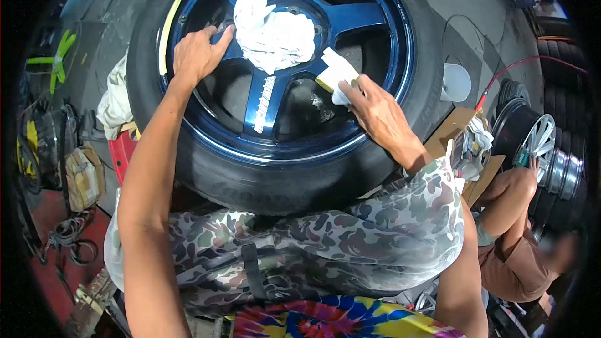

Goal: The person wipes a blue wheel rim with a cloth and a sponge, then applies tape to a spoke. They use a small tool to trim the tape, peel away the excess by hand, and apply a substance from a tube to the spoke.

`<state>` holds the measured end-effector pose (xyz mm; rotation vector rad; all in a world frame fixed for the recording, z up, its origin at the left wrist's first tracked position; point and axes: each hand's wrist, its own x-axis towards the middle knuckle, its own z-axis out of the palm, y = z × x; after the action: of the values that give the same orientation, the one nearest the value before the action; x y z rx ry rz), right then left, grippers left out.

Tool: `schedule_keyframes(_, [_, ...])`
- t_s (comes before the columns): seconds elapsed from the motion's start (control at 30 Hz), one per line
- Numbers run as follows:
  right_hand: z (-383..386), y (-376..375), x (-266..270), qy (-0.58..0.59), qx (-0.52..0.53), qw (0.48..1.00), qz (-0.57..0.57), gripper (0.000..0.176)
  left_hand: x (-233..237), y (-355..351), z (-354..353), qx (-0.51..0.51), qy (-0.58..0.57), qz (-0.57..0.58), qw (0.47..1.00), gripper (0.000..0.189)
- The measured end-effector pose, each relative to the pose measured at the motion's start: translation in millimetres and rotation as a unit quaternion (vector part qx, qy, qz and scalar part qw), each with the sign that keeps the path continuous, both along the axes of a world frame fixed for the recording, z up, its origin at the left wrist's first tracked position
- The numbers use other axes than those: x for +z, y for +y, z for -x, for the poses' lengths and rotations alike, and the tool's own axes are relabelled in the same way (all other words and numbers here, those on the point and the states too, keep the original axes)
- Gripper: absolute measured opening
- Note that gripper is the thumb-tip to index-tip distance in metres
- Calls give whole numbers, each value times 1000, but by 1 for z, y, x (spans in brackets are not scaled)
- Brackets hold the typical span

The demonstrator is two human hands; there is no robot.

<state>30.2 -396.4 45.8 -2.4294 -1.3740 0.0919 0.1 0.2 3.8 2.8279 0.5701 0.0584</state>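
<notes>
A blue spoked wheel rim [350, 17] in a black tire [275, 191] lies in front of me, with pale lettering on its lower spoke. On its hub sits a crumpled white cloth [275, 40]. My left hand [199, 53] rests on the left spoke beside the cloth, thumb and fingers apart and holding nothing. My right hand [379, 109] is closed on a white and yellow pad [338, 74] over the gap between two right-hand spokes. The fingers hide part of that pad. Yellow tape [168, 31] runs along the rim's left edge.
A white cup [456, 82] stands right of the tire. Nearby are a cardboard box [460, 128] and a red hose [526, 59]. At right, a seated person [516, 263] handles a silver wheel [539, 138]. Cables [69, 235] lie at left, below a green fan-shaped object [59, 56].
</notes>
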Motion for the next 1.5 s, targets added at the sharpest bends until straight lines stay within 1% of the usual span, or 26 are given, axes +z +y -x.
schedule_keyframes(0.07, [3, -8, 1, 8, 6, 1000, 7, 38, 0, 1, 0, 6, 6, 3, 1000, 72])
schedule_keyframes(0.17, [1, -12, 8, -13, 1, 999, 45, 41, 1, -1, -1, 12, 4, -5, 1000, 73])
schedule_keyframes(0.27, [-3, 2, 1, 11, 4, 1000, 25, 41, 0, 0, 1, 0, -5, -2, 1000, 74])
schedule_keyframes(0.3, [2, 2, 2, -2, 11, 1000, 15, 39, 1, 1, 1, -1, -4, -5, 1000, 74])
schedule_keyframes(0.43, [-4, -10, 7, -10, 21, 999, 35, 40, -2, 1, 0, 7, -6, -8, 1000, 74])
schedule_keyframes(0.53, [-4, 4, 4, 12, -10, 1000, 11, 40, -3, 1, 1, 0, -19, -6, 1000, 74])
schedule_keyframes(0.6, [0, 2, 1, 6, 13, 1000, 9, 39, 2, 3, -1, 3, -4, -8, 1000, 74])
schedule_keyframes(0.63, [1, -3, 4, 0, 15, 1000, 20, 39, 2, 0, 0, 2, 13, -2, 1000, 73])
schedule_keyframes(0.73, [-5, -7, 5, -16, -2, 999, 44, 39, -3, 2, 0, 7, 1, -1, 1000, 73])
schedule_keyframes(0.8, [-5, 0, -4, 0, 21, 1000, 0, 52, -1, 2, -1, 5, 17, 11, 1000, 73])
schedule_keyframes(0.83, [4, 2, -1, -15, 28, 999, 20, 38, 2, 1, 0, 4, 20, -5, 1000, 73])
schedule_keyframes(0.93, [-4, -2, 0, -22, 1, 999, 36, 38, 0, -1, 0, 9, 0, -13, 1000, 73])
schedule_keyframes(0.97, [-7, 0, 2, -36, -7, 999, 22, 38, 2, -1, 0, 12, 21, -3, 1000, 73])
schedule_keyframes(1.07, [4, 3, -6, -22, 22, 999, 7, 36, 0, 1, 0, 8, 15, -13, 1000, 73])
schedule_keyframes(1.13, [-4, 0, -1, -25, 32, 999, 9, 35, -3, 0, 0, 8, 19, -6, 1000, 73])
schedule_keyframes(1.2, [-9, -1, -5, -24, -14, 999, 21, 48, 0, 0, -1, 12, 20, -2, 1000, 72])
schedule_keyframes(1.23, [-5, 0, -5, -1, 2, 1000, 11, 47, 4, -1, -2, 8, 27, 4, 1000, 72])
schedule_keyframes(1.33, [-1, -1, -3, -7, 36, 999, 19, 46, 1, 0, 0, 3, 24, -1, 1000, 72])
schedule_keyframes(1.37, [-4, -2, -2, -8, 35, 999, 21, 46, -1, 1, 0, 7, 22, 1, 1000, 72])
schedule_keyframes(1.43, [-11, -1, -2, -10, -15, 999, 29, 47, 0, 1, -1, 13, 18, 0, 1000, 72])
schedule_keyframes(1.47, [-9, 2, -2, -12, -13, 999, 26, 47, 0, 1, 0, 12, 16, 3, 1000, 72])
schedule_keyframes(1.5, [-3, 4, -2, -10, 14, 1000, 12, 40, 0, 1, 1, 11, 15, 8, 1000, 72])
